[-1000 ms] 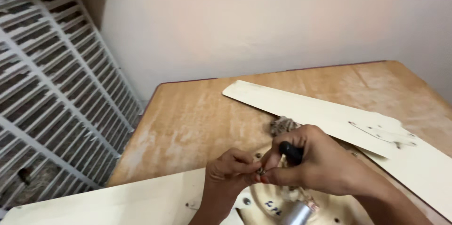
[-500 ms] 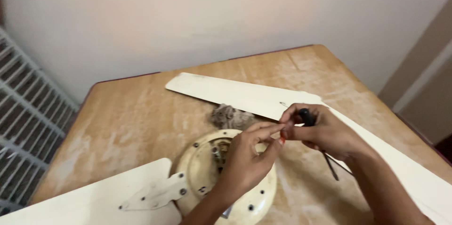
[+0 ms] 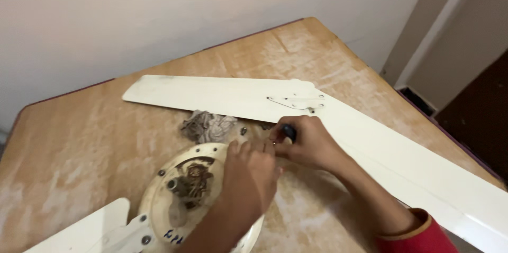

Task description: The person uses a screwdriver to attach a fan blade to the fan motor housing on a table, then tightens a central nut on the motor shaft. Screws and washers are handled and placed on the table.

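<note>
Fan blades: three. Motor housing: one. Rag: one.

Home room, wooden table, plain wall

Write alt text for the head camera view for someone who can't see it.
Two bare hands meet over a cream ceiling fan motor housing on a worn wooden table: the right hand grips a dark-handled tool, and the left hand touches it with its fingertips. Detached cream fan blades and a crumpled grey rag lie just behind the hands.
</note>
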